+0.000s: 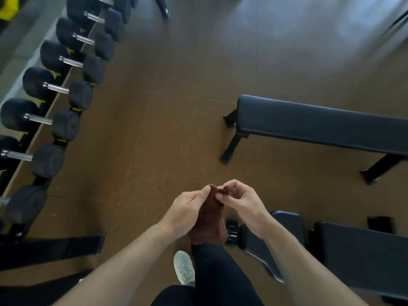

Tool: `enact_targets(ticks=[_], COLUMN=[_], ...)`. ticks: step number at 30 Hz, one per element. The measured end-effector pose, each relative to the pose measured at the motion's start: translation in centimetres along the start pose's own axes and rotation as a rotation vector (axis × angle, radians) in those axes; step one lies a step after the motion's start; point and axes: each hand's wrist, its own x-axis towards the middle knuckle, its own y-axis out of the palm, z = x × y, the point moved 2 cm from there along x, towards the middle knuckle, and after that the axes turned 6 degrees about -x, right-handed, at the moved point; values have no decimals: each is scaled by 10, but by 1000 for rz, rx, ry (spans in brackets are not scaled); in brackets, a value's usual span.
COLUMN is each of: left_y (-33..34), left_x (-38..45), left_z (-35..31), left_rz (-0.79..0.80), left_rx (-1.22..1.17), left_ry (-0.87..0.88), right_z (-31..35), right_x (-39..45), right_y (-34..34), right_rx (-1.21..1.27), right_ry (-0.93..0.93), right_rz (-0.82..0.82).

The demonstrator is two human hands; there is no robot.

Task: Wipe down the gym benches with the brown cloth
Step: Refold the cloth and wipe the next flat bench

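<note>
Daylight glare washes the floor top right; frame soft w/ motion blur, wide-angle bending at edges.

Both bare arms reach forward from the bottom of the view and come close together in the middle. The left hand has its back turned up, and its thumb and fingers pinch the top of the brown cloth from the left side. The right hand is just beside it, a little higher, with its fingers curled and its thumb and first finger pinching the same top edge from the right, so the two hands almost touch.
</note>
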Motion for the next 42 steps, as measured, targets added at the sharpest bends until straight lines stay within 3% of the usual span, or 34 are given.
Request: enact_targets(ticks=[9,12,16,18,27,34,37,42], left_y=[10,17,31,40,86,98,94,80], left_x=[132,172,213,231,288,329,356,405], left_z=[-86,-118,-171,-193,-256,-286,-289,-282], left_rz=[-213,-248,-197,-155,237,457,477,264], left_rx=[158,140,158,122,44,280,261,336], left_ry=[14,-13,58,87,82,98,55,196], right_z=[48,80,133,157,205,207,208,198], right_x=[78,97,116,126,174,198,213,244], right_y=[-81,-103,-136,-154,-242,-283,-293,-312], right_rx=[-9,-172,-424,-482,-508,-436,-319,-174], right_ry=[-82,-82,-35,-33,-215,-90,-104,-37], right_rz=[-181,-69,239,314,-310,-294,-380,-513])
